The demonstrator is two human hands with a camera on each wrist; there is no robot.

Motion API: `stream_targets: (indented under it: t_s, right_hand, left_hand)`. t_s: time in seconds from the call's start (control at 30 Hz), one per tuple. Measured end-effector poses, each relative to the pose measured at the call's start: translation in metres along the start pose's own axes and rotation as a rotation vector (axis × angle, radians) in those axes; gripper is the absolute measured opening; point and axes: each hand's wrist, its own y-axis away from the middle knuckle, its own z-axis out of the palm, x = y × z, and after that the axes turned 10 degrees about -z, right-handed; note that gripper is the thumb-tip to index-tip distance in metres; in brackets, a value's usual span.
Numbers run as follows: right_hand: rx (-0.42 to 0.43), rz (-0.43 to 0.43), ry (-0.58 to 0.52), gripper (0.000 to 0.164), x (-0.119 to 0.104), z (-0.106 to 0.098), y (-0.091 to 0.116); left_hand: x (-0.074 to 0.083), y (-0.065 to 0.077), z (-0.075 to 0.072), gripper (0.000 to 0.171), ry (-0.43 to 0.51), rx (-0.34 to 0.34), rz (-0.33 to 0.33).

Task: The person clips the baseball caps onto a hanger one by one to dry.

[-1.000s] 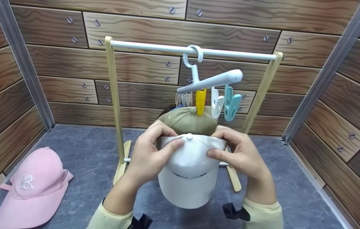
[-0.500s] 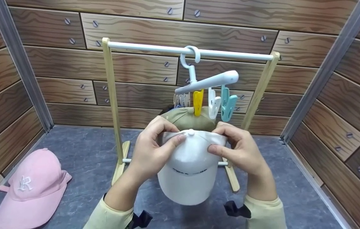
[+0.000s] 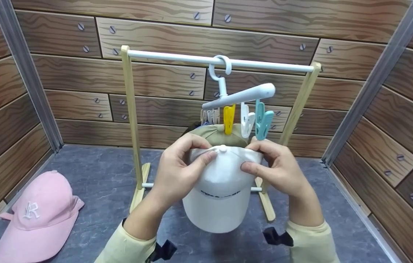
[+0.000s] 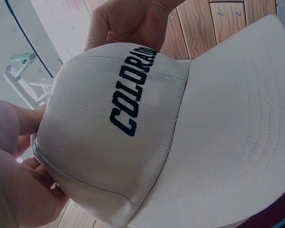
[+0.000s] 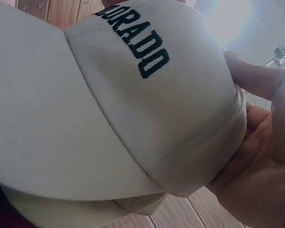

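A white baseball cap [image 3: 216,197] with dark COLORADO lettering [image 4: 128,95] hangs brim down between both hands. My left hand [image 3: 182,175] pinches the crown's left side, thumb in front and fingers behind. On the opposite side, my right hand [image 3: 277,170] pinches the crown the same way. Just behind it, an olive cap [image 3: 221,136] hangs beneath a white hanger [image 3: 241,96], a yellow clip [image 3: 229,118] at its top. White [image 3: 247,122] and teal clips [image 3: 263,122] dangle to the right, with nothing seen in them. The fingertips behind the white cap are partly hidden.
The hanger hooks over the white rail [image 3: 169,56] of a small wooden rack [image 3: 129,109]. A pink cap [image 3: 42,215] lies on the grey floor [image 3: 100,168] at left. Several pale clips [image 3: 210,116] hang farther back, near a dark item mostly hidden. Wood-patterned walls [image 3: 64,65] enclose the space.
Both hands have raised the white cap slightly, covering more of the olive cap. Both hands keep their grip. The pink cap stays where it was, while the head view shifts a little.
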Motion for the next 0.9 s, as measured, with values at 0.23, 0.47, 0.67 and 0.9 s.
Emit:
stream_targets:
  t_s: [0.23, 0.47, 0.67, 0.9]
  right_hand:
    - [-0.011, 0.01, 0.012, 0.025, -0.004, -0.006, -0.002]
    - [-0.017, 0.007, 0.052, 0.027, -0.008, -0.012, -0.003]
    - [-0.033, 0.013, 0.06, 0.026, -0.01, -0.016, -0.008]
    - [-0.038, 0.016, 0.017, 0.023, -0.012, -0.02, -0.012]
  left_hand:
    - [0.004, -0.002, 0.004, 0.009, -0.008, 0.015, -0.004]
    - [0.009, -0.002, 0.01, 0.01, 0.006, 0.009, 0.0]
    - [0.013, -0.005, 0.01, 0.009, 0.014, 0.011, 0.008]
    - [0.016, -0.008, 0.011, 0.008, 0.004, 0.013, 0.005]
